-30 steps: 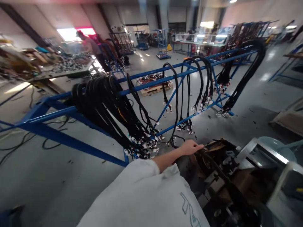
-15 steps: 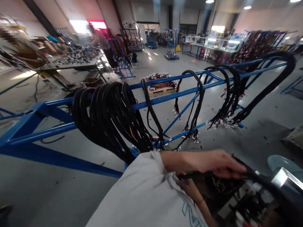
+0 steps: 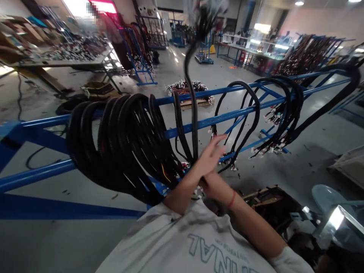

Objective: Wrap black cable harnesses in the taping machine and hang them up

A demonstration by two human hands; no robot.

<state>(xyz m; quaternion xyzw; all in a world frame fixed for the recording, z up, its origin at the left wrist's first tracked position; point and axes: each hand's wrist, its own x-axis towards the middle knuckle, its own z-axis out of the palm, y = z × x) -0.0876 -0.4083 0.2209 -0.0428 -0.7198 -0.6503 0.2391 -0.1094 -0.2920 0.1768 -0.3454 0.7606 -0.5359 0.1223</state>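
A long black wire harness [image 3: 191,89] stands up in the air in front of me, its blurred bunch of white connectors [image 3: 206,17] at the top. Its lower part runs down behind my left wrist. My left hand [image 3: 211,156] is open, fingers stretched out to the right beside the harness. Crossed under it, my right hand [image 3: 212,184], with a red band at the wrist, is closed round the harness's lower part; my left forearm partly hides its fingers. Just beyond both hands is a blue rack [image 3: 218,116], with several black harnesses [image 3: 122,132] looped over its rails.
More harnesses [image 3: 292,102] hang farther right on the rack. A pile of harnesses [image 3: 187,89] lies on a pallet beyond it. At lower right are a brown box [image 3: 273,197] and a pale blue stool [image 3: 327,199]. Another person [image 3: 109,28] stands by a table at back left.
Both hands have come in from the lower right to the rack. My left hand has let go of the harness, whose connector end has swung up over the rails.
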